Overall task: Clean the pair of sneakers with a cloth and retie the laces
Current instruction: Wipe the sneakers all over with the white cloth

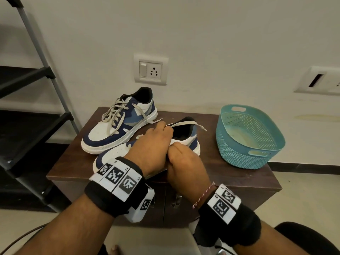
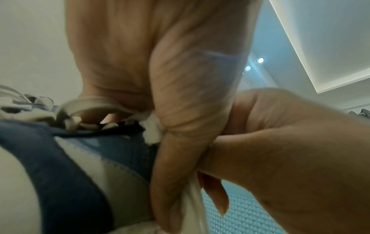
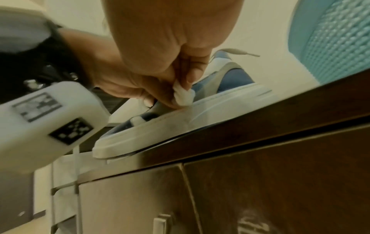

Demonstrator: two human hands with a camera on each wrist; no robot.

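- The near sneaker (image 1: 185, 142) lies on its sole at the front edge of the dark wooden cabinet (image 1: 239, 173), toe toward the left, with both hands over it.
- Only the right wrist view shows the white cloth (image 3: 184, 95): a small wad pinched between the right hand's (image 3: 160, 52) thumb and fingers and pressed against the sneaker's side just above the white sole. In the head view the right hand (image 1: 185, 168) hides the cloth altogether.
- The left wrist view shows the left hand (image 2: 160, 71) curled over the lace area, fingers bent down onto the tongue and laces; whether it actually grips a lace there is blurred. From the head view the left hand (image 1: 150, 144) lies across the top of the shoe, its fingertips at a loose lace (image 1: 185, 124) that arcs over the collar.
- The two hands touch, right knuckles against the left hand's edge.
- The far sneaker (image 1: 117, 124) stands just behind, laces loose and undone, heel toward the wall.
- A teal perforated basket (image 1: 252, 137) sits on the cabinet's right end, apart from the shoes.
- A black shelf rack (image 1: 36, 107) stands at the left; a wall socket (image 1: 150, 69) is behind the shoes.
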